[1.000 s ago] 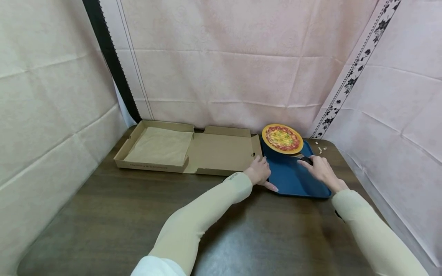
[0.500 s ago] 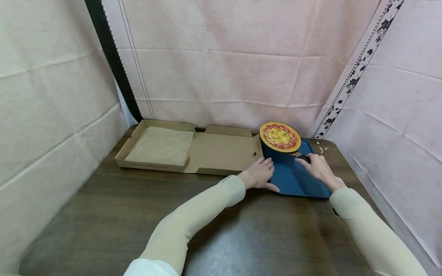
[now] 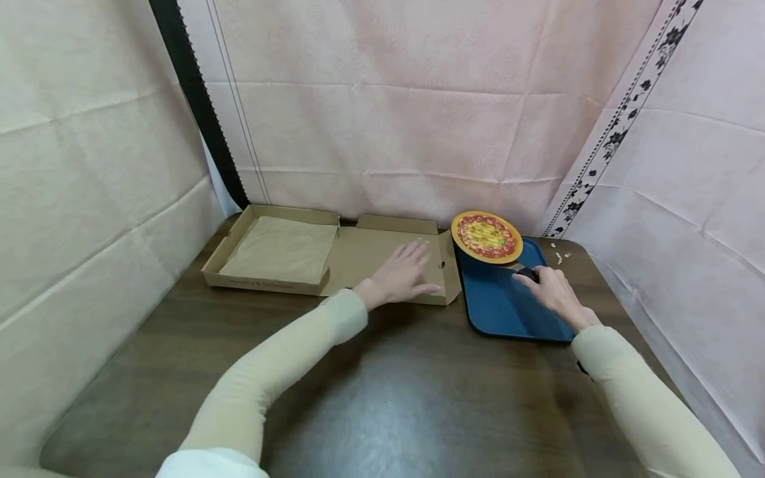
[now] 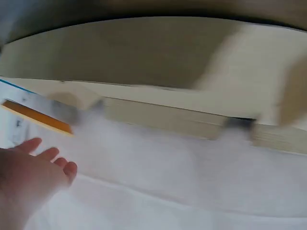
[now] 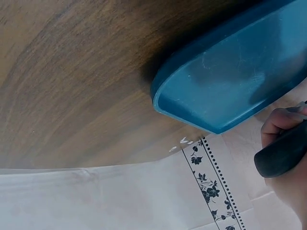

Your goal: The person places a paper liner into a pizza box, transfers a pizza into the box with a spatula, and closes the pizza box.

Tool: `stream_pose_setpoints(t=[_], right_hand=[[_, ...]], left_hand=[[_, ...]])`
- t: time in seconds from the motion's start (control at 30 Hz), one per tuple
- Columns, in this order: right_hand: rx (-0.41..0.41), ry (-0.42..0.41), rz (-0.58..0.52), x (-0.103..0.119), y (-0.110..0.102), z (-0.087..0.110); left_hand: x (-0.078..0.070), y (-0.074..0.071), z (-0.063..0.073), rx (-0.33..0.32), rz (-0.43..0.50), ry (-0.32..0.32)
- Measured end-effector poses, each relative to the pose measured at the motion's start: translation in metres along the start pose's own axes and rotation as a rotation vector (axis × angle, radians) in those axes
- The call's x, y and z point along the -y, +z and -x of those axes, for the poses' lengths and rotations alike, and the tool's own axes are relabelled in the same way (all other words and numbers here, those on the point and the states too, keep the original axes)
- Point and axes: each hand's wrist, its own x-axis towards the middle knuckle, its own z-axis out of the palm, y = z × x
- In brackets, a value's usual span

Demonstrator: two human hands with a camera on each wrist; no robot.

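My right hand (image 3: pixel 556 292) grips the black handle (image 5: pixel 283 155) of a spatula. On the spatula's metal blade (image 3: pixel 511 267), partly hidden underneath, rests a round pizza (image 3: pixel 487 237) with a yellow rim and red and yellow topping. The pizza is held above the far end of a blue tray (image 3: pixel 508 299). My left hand (image 3: pixel 402 273) hovers over the lid of an opened cardboard pizza box (image 3: pixel 370 255), its fingers spread and holding nothing. In the left wrist view, the pizza shows edge-on as an orange strip (image 4: pixel 38 117) beyond the left hand.
A sheet of brown paper (image 3: pixel 281 250) lines the box's base on the left. White scraps (image 3: pixel 559 257) lie on the wooden table (image 3: pixel 382 398) right of the tray. Cloth curtains (image 3: pixel 382 133) enclose the back and both sides.
My left hand has left the tray's near left edge and moved left over the box lid. The right hand, spatula and pizza have barely shifted.
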Motion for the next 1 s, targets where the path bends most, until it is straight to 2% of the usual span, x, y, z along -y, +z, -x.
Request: stream_pose_setpoints(t=[0.17, 0.4, 0.53, 0.63, 0.8, 1.0], right_hand=[[0.002, -0.011, 0.006, -0.001, 0.001, 0.000], [-0.006, -0.022, -0.006, 0.001, 0.003, -0.002], [0.002, -0.025, -0.009, 0.002, 0.003, -0.002], [0.011, -0.026, -0.008, 0.003, 0.003, -0.003], [0.015, -0.017, -0.010, 0.001, 0.003, 0.000], [0.014, -0.022, -0.010, 0.001, 0.003, 0.002]], left_hand=[[0.045, -0.002, 0.033, -0.046, 0.054, -0.132], [0.116, -0.005, 0.093, -0.061, 0.206, -0.346], [0.158, -0.004, 0.132, -0.090, 0.220, -0.441], [0.184, -0.005, 0.160, -0.099, 0.197, -0.515], [0.213, -0.008, 0.198, -0.022, 0.208, -0.610], [0.232, -0.013, 0.228, 0.052, 0.214, -0.665]])
